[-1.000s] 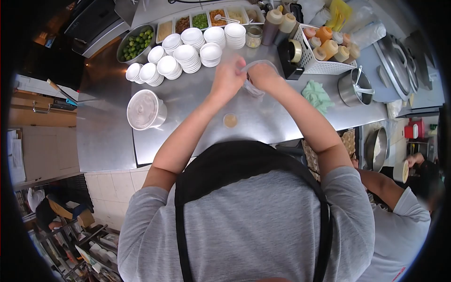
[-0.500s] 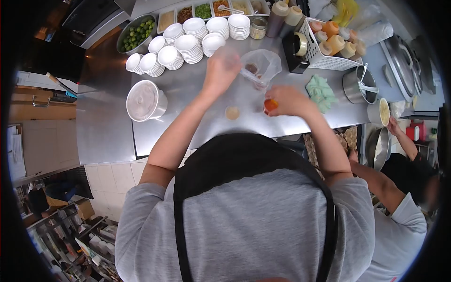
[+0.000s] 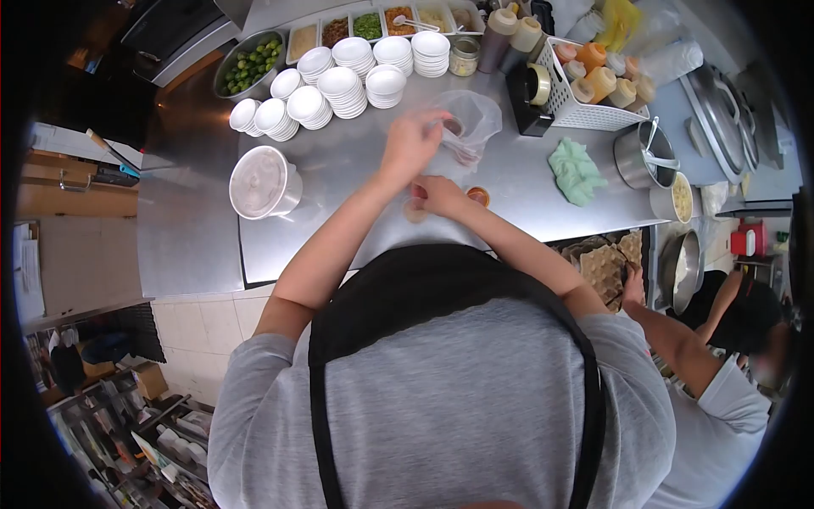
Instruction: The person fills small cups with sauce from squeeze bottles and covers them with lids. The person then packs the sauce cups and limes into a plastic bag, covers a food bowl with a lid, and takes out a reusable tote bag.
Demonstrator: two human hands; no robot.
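My left hand [image 3: 414, 142] is closed on the edge of a clear plastic bag [image 3: 479, 119], which stands open on the steel counter with a dark-looking cup inside. Just below it, my right hand [image 3: 441, 197] has its fingers closed around a small cup with something reddish in it, largely covered by the fingers. That cup is right at a small pale, tan-filled cup [image 3: 415, 212] on the counter. A small cup of orange-red sauce [image 3: 479, 197] sits beside my right wrist.
White bowl stacks [image 3: 339, 89], a lidded white tub [image 3: 264, 182] and limes [image 3: 254, 66] lie left. A bottle basket [image 3: 593, 114], green cloth [image 3: 575, 171] and metal pot [image 3: 644, 157] are right. A co-worker's arm [image 3: 670, 339] reaches over egg trays [image 3: 606, 267].
The orange-red cup left my right hand and now rests on the counter. My right hand moved left to the tan cup. My left hand shifted slightly right, onto the bag's edge.
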